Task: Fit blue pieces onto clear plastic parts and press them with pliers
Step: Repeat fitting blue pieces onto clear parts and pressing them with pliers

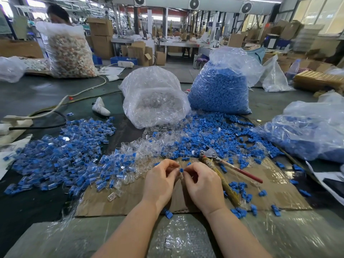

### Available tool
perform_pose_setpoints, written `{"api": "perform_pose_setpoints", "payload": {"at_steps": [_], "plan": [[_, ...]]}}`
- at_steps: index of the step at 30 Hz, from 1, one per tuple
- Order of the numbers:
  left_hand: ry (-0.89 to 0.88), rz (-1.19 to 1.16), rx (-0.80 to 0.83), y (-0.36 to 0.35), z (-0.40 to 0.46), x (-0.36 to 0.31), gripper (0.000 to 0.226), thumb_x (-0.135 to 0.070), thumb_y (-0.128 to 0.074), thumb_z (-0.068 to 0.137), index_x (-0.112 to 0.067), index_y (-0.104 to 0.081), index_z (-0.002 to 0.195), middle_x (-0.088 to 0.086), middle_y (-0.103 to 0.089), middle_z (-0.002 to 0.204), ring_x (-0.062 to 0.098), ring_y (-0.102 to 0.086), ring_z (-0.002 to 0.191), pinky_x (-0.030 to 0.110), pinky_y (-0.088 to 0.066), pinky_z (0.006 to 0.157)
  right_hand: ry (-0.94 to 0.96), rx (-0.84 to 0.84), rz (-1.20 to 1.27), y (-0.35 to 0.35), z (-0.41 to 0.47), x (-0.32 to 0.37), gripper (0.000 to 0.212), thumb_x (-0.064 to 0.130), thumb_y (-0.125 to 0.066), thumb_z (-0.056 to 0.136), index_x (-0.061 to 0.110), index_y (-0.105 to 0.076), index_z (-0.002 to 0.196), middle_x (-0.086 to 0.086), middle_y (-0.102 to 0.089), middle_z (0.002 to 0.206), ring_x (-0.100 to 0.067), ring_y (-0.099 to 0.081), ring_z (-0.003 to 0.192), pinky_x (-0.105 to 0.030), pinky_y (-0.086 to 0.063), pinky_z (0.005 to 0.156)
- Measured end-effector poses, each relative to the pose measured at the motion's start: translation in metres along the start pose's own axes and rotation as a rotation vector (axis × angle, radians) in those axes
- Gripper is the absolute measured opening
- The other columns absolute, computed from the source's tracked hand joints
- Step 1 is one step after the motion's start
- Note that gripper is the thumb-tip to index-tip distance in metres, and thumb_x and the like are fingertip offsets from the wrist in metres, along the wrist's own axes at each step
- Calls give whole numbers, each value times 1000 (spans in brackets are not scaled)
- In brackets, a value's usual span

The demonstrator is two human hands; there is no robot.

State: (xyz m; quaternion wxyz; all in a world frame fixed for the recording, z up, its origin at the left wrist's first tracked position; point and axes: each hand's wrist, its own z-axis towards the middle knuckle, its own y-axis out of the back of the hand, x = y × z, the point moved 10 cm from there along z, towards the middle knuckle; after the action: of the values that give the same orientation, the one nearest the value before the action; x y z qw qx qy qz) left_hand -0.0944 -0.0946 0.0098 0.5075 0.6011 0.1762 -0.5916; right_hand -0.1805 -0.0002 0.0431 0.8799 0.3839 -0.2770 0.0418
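**Two hands joining a small blue piece to a clear part over a cardboard work mat**

A small blue piece (181, 170) sits between the fingertips of both hands, held just above a flat sheet of brown cardboard (130, 198). The right hand (202, 185) pinches it with curled fingers. The left hand (161, 180) has its fingers curled too, pinching what seems to be a clear plastic part, though the part itself is too faint to make out. The two hands meet fingertip to fingertip at the blue piece.

Just right of the right hand, a pair of pliers (219, 161) lies on the cardboard, untouched, with its metal head pointing away from the person, one handle red and the other wrapped in frayed yellowish material.

Beyond the hands, loose clear parts (141, 146) spread in a band across the mat, mixed on the right with loose blue pieces (202, 135). To the left lies a wide heap of assembled pieces (61, 155), clear with blue inside.

Farther back stand two plastic bags side by side: an open bag of clear parts (154, 101) on the left and a tall bag of blue pieces (221, 86) on the right. Another bag holding blue pieces (305, 131) lies at the far right. A white shoe (100, 108) rests on the floor left of the clear bag. Another person (57, 13) sits in the far left background behind a large bag of pale scraps (71, 51).
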Motion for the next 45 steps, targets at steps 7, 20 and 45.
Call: {"api": "perform_pose_setpoints", "payload": {"at_steps": [7, 20, 45], "plan": [[-15, 17, -21, 3, 0, -2, 16, -13, -65, 85, -28, -62, 84, -11, -65, 77, -1, -60, 74, 13, -48, 69, -3, 42, -7, -5, 0, -1, 4, 15, -65, 84, 15, -64, 80, 6, -62, 77, -8, -53, 70, -17, -41, 67], [3, -22, -26, 4, 0, -1, 18, -10, -66, 83, -28, -61, 80, -9, -65, 77, 2, -60, 74, 7, -44, 65, 10, 58, -9, -7, 0, 0, 6, 16, -65, 85, 13, -64, 79, 4, -62, 75, -12, -55, 70, -20, -40, 65], [28, -31, 9, 3, -1, 0, 23, -12, -64, 86, -33, -57, 79, -9, -64, 80, -1, -58, 75, 2, -42, 64, -659, 395, -715, 23, -14, -93, 72, 61, -23, 92, 23, -2, 150, -9, -16, 155, -33, -12, 142, -62, -3, 109]]}}
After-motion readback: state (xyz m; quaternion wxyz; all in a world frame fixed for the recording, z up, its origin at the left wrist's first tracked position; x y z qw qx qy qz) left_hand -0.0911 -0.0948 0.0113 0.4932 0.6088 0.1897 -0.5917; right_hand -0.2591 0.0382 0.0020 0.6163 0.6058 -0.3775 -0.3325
